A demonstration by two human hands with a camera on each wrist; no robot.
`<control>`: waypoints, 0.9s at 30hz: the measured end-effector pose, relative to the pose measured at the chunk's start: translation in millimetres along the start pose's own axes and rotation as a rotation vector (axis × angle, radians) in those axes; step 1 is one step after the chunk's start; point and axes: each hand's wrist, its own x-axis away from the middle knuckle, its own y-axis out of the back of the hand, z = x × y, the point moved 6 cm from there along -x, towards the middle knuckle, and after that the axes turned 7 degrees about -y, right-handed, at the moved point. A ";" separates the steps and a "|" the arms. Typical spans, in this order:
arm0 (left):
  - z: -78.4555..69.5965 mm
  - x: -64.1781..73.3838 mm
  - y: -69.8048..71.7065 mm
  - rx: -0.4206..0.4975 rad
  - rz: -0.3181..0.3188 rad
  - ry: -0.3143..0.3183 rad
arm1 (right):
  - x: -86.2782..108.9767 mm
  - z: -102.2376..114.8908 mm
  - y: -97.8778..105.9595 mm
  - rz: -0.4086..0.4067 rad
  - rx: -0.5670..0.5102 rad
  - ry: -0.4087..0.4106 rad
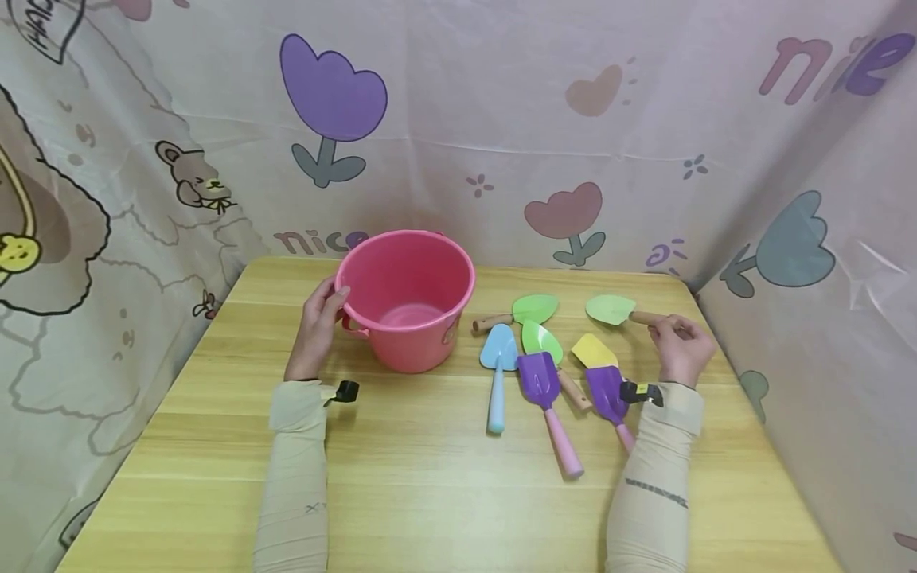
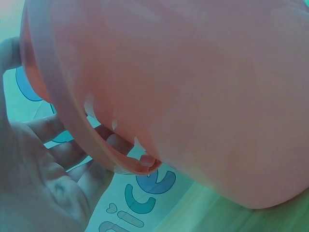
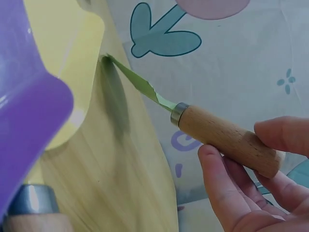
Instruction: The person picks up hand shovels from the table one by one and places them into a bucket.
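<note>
My left hand [image 1: 313,336] grips the rim of a pink bucket [image 1: 410,352] at its left side. In the left wrist view the thumb lies over the rim and the fingers [image 2: 79,150] reach beneath, by the bucket's curved handle [image 2: 87,137]. The bucket stands upright on the table. At the right, my right hand [image 1: 684,348] pinches the wooden handle of a small light green trowel [image 1: 609,309]. Seen from the right wrist, thumb and fingers hold the handle [image 3: 231,137] near its end, while the blade slants down with its tip at the tabletop.
Between the hands lie two green trowels [image 1: 536,307] with wooden handles, a light blue trowel [image 1: 498,350], and two purple shovels [image 1: 539,378] with pink handles. A yellow blade [image 1: 594,351] lies partly under one purple shovel. Printed curtains surround the wooden table [image 1: 430,493].
</note>
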 end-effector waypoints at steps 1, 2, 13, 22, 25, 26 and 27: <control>-0.1 0.1 -0.1 -0.002 0.001 0.001 | 1.4 0.9 0.0 -0.002 -0.013 0.001; -0.6 0.1 -0.4 -0.005 0.001 -0.001 | 2.2 1.4 0.2 -0.003 -0.025 -0.004; -0.7 -0.2 0.6 -0.019 0.003 -0.003 | -2.4 -0.3 -1.3 0.029 -0.161 -0.034; 0.0 -0.8 0.2 -0.014 0.002 -0.012 | 4.6 1.5 -11.9 0.117 -0.205 -0.071; -0.5 -0.6 0.0 -0.009 0.001 -0.013 | 7.2 2.7 -16.2 0.142 -0.194 -0.075; -0.8 -0.6 -0.1 -0.009 0.000 -0.012 | 8.3 3.4 -17.5 0.147 -0.192 -0.075; -1.1 -0.6 -0.3 -0.008 -0.001 -0.010 | 9.7 4.1 -18.7 0.153 -0.189 -0.075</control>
